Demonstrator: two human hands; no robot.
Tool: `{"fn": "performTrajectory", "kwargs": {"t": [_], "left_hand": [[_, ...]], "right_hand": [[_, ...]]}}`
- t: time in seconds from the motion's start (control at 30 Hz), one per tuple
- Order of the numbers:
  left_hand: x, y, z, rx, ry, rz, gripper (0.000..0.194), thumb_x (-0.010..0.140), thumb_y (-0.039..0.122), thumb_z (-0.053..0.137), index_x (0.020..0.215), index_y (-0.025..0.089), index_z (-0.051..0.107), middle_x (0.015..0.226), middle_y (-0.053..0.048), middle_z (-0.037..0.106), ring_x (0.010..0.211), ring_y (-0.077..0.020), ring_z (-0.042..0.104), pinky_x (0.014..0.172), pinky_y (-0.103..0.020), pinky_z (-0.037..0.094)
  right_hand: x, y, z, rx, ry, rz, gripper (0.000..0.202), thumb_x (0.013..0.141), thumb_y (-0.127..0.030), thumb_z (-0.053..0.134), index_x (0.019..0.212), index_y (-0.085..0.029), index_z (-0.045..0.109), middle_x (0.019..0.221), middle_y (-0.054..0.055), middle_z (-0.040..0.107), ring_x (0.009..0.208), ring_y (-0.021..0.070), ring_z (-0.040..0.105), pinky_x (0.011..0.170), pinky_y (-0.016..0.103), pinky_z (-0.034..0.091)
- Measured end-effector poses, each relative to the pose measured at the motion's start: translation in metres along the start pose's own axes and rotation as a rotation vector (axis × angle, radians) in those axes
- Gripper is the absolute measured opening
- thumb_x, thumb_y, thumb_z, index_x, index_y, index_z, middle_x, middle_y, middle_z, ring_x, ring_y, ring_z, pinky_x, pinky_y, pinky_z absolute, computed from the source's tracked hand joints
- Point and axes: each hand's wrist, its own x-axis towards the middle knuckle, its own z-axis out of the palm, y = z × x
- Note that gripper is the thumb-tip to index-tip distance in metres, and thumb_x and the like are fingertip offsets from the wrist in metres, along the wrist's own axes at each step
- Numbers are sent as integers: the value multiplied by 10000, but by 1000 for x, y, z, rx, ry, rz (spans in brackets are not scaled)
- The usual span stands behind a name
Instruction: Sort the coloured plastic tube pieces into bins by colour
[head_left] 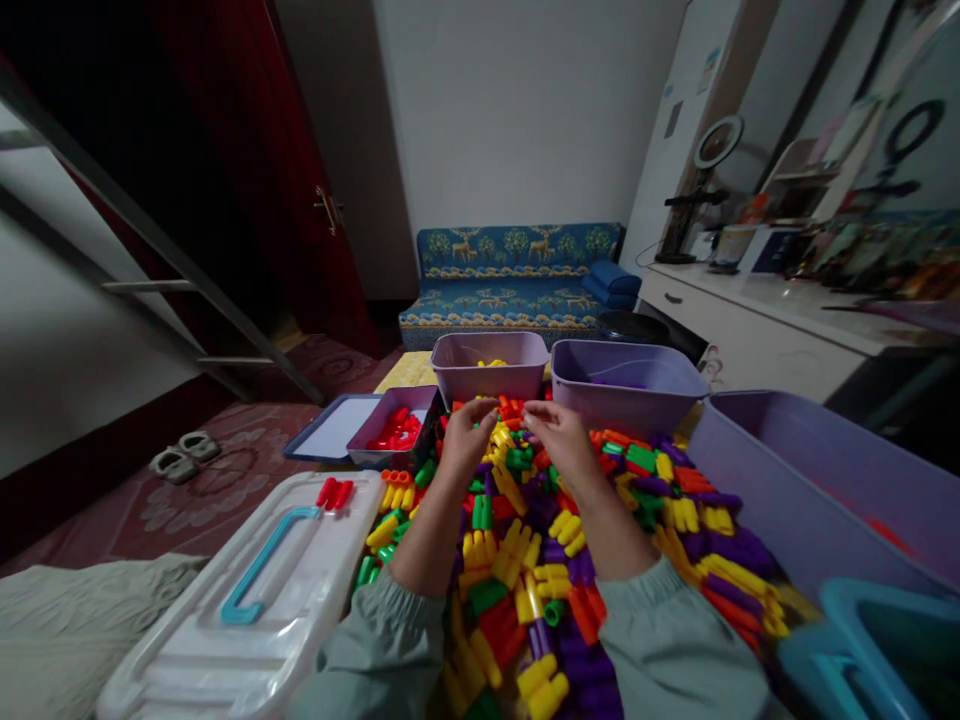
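Observation:
My left hand [469, 432] and my right hand [561, 432] hover over the far part of a heap of plastic building blocks. The fingers of both hands are curved, with thumbs a little apart from them, and no block shows in either. Yellow blocks [502, 437] lie just below and between the hands. Green blocks [517, 458] and red-orange blocks [512, 408] are close by. Nearer my sleeves lie more tube-shaped blocks, such as a yellow one [516, 550] and a purple one [540, 637].
Behind the heap stand a purple bin [487, 382] holding yellow pieces and another purple bin [630, 402]. A larger bin [795, 500] is at right, beside a blue container [847, 640]. At left are a small box [367, 455] of red pieces and a white lid [225, 670] with red blocks [334, 494].

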Motion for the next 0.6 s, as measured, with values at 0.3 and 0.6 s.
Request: {"fn": "performTrajectory", "kwargs": {"t": [0.3, 0.6], "left_hand": [[-38, -12, 7, 566, -328, 116, 338, 736, 213, 646, 1063, 157, 709, 1040, -117, 706, 963, -262, 637, 861, -346, 462], [-42, 3, -9, 561, -630, 49, 268, 666, 245, 660, 909, 167, 741, 730, -26, 692, 631, -153, 582, 544, -204, 381]], "right_hand": [[-31, 9, -50, -464, -117, -15, 246, 710, -180, 596, 930, -170, 704, 917, 81, 736, 827, 201, 685, 784, 329, 519], [-47, -1, -60, -880, -372, 42, 386, 547, -128, 705, 908, -266, 728, 802, 11, 713, 738, 202, 647, 613, 263, 431]]}}
